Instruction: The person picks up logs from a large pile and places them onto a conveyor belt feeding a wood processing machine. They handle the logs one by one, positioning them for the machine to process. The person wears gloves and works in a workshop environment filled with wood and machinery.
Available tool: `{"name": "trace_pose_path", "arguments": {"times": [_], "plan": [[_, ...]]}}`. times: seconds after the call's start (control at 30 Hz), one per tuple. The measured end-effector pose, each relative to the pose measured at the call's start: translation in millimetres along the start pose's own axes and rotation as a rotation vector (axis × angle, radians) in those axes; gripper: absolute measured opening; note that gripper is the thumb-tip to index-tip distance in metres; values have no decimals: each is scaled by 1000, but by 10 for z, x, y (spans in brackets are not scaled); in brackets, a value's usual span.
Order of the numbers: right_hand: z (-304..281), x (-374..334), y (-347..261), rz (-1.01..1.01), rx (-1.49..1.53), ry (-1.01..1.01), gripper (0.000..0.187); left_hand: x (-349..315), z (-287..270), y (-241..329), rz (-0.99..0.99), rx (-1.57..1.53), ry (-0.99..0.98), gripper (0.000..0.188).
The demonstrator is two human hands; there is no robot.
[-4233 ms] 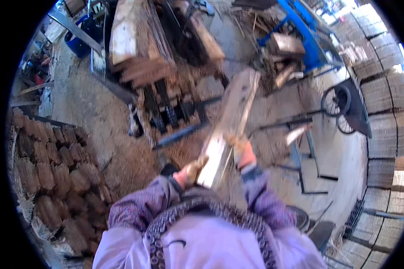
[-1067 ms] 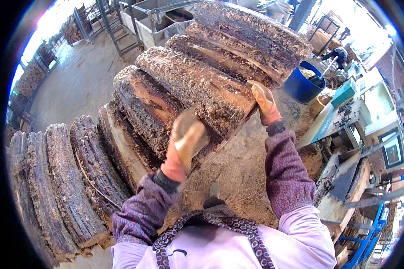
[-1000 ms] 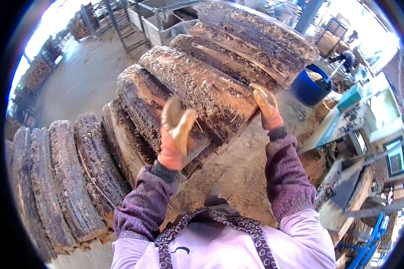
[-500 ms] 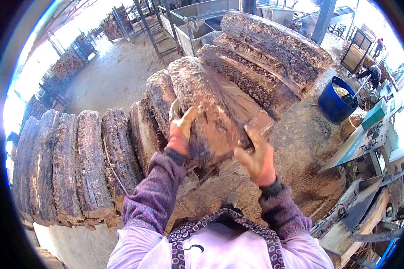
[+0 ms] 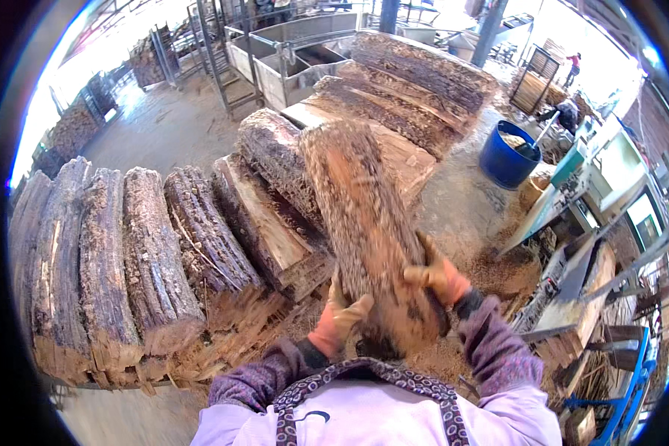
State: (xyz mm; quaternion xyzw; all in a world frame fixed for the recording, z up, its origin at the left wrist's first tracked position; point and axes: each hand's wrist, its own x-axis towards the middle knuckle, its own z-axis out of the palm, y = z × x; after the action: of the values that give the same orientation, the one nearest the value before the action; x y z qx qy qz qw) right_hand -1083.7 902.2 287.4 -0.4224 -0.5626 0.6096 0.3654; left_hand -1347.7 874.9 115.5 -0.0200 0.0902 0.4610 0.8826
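A slab [image 5: 357, 223] of rough wood, long and thick, fills the middle of the view. Its upper side is crusted with flaky grey-brown bark, broken by a smoother orange-brown patch toward the far end; the surface is partly blurred. It slants lengthwise, the far end up and to the left, the near end down and to the right, close to the wearer's body. The left grip [image 5: 343, 308] and right grip [image 5: 437, 275] hold its sides near that end. Whether its underside touches anything cannot be told.
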Motion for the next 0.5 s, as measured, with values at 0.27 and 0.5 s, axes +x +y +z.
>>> {"name": "trace_pose_path", "arguments": {"times": [0.27, 0.5], "plan": [[421, -1420, 1366, 112, 157, 431, 72, -83, -848, -130, -127, 794, -295, 50], [-2, -3418, 1263, -378, 150, 850, 95, 316, 961, -2088, -735, 651, -354, 56]]}}
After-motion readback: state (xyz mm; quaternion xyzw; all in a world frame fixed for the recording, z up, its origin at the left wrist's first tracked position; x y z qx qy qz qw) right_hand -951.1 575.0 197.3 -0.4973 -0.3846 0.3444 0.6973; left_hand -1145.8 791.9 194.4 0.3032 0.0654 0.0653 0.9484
